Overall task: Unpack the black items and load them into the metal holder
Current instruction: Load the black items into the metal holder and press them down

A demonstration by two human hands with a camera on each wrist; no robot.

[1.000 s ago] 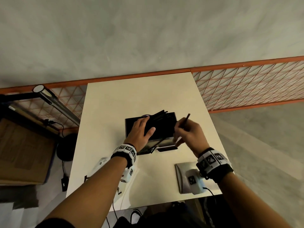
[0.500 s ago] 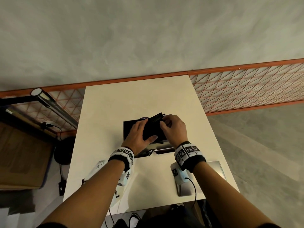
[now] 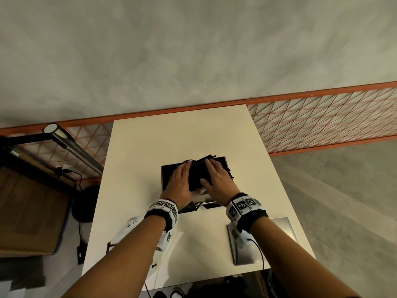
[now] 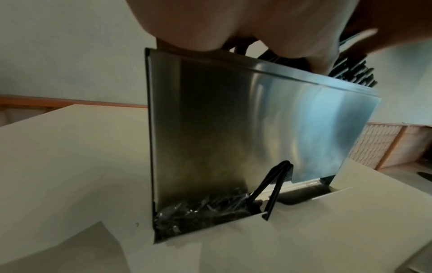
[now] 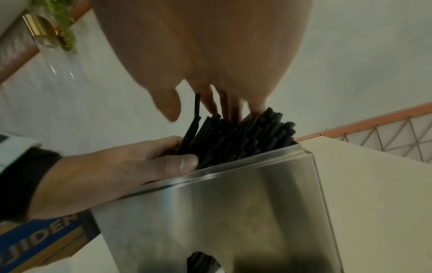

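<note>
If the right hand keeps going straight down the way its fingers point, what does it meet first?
Most likely the tops of the bundle of thin black sticks standing in the shiny metal holder; the right hand's fingertips already seem to touch them.

Black wristbands (image 3: 253,216) with checkered tags

Head view looks steeply down from above; both wrist views sit close, sharing the metal holder (image 4: 257,120).

Below my left hand (image 4: 233,24) I see the holder (image 4: 257,129) in brushed, glossy metal. Matt black plastic sticks (image 5: 236,140) fill it under my right hand (image 5: 210,46). Crinkled shiny film (image 4: 198,212) lies on the smooth, matt cream counter (image 4: 70,166).
</note>
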